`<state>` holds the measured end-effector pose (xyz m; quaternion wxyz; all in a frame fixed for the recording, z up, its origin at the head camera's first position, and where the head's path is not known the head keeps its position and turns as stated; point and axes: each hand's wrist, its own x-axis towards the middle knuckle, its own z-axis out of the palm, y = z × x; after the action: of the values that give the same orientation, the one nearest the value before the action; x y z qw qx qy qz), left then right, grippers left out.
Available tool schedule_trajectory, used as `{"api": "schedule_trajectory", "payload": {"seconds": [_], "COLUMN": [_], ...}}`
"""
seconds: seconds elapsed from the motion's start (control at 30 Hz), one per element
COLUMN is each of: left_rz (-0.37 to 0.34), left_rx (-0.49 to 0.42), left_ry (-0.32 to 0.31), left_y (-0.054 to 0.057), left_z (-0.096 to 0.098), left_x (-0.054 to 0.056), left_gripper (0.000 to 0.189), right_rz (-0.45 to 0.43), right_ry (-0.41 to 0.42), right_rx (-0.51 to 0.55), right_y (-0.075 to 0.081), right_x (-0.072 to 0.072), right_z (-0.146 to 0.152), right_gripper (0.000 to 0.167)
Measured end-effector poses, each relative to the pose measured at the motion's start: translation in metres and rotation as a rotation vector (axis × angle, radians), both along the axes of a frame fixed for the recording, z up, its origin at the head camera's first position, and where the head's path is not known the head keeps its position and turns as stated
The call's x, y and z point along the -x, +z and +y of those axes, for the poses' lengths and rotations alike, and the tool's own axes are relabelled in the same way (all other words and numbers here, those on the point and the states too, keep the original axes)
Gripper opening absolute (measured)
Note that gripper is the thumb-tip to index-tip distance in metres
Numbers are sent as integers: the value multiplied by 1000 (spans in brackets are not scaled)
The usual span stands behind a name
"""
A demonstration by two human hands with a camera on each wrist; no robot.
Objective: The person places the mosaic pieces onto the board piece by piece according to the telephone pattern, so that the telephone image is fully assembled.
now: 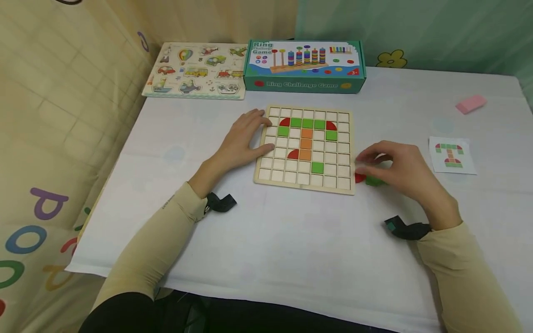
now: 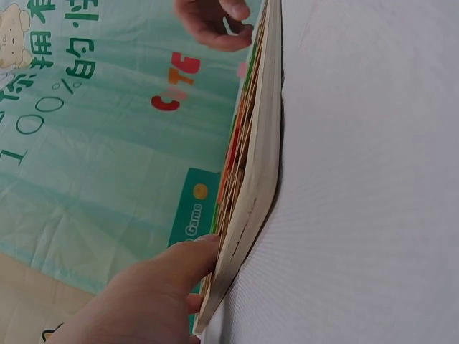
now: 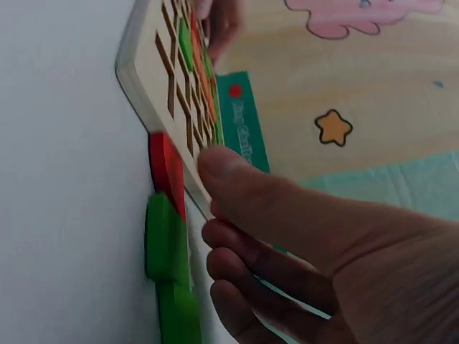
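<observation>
A square wooden grid board [image 1: 280,175] lies on the white table. Green squares [image 1: 307,123], orange squares [image 1: 306,144] and red quarter-round pieces [image 1: 293,154] sit in its cells. One green square [image 1: 317,167] lies low on the board. My left hand [image 1: 243,138] rests on the board's left edge, its thumb pressed along it in the left wrist view. Beside the right edge, my right hand [image 1: 399,169] hovers with loosely bent fingers. Under it lie a red piece [image 3: 166,172] and green pieces [image 3: 165,236], partly hidden in the head view. No piece shows between its fingertips.
A white pattern card [image 1: 441,166] with a matching coloured figure lies right of the right hand. Farther back is a pink block [image 1: 470,104]. Behind the board stand a green Ring Challenge Game box [image 1: 301,85] and a vehicle picture puzzle [image 1: 175,74].
</observation>
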<state>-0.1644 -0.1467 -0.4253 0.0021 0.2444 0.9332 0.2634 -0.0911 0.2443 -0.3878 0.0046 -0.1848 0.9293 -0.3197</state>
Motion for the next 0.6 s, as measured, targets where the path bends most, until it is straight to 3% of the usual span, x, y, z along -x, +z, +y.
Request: {"api": "schedule_trajectory", "payload": {"seconds": [0.1,0.2,0.43,0.6], "left_rz": [-1,-4,-6,-15], "left_rx": [-2,-3,-10,0], "left_ry": [0,-2,-1,3], "left_y": [0,2,5,3], "left_z": [0,-1,-2,-1], "left_x": [0,-1,-2,-2], "left_gripper": [55,55,55,57], "right_rz": [-101,-145,-147,-158], "right_ry": [11,42,77,57], "right_rx": [-52,-58,-57,-34], "right_y": [2,0,-1,-2], "right_x": [0,0,1,3], "right_z": [10,9,5,6], "right_gripper": [31,33,29,18]}}
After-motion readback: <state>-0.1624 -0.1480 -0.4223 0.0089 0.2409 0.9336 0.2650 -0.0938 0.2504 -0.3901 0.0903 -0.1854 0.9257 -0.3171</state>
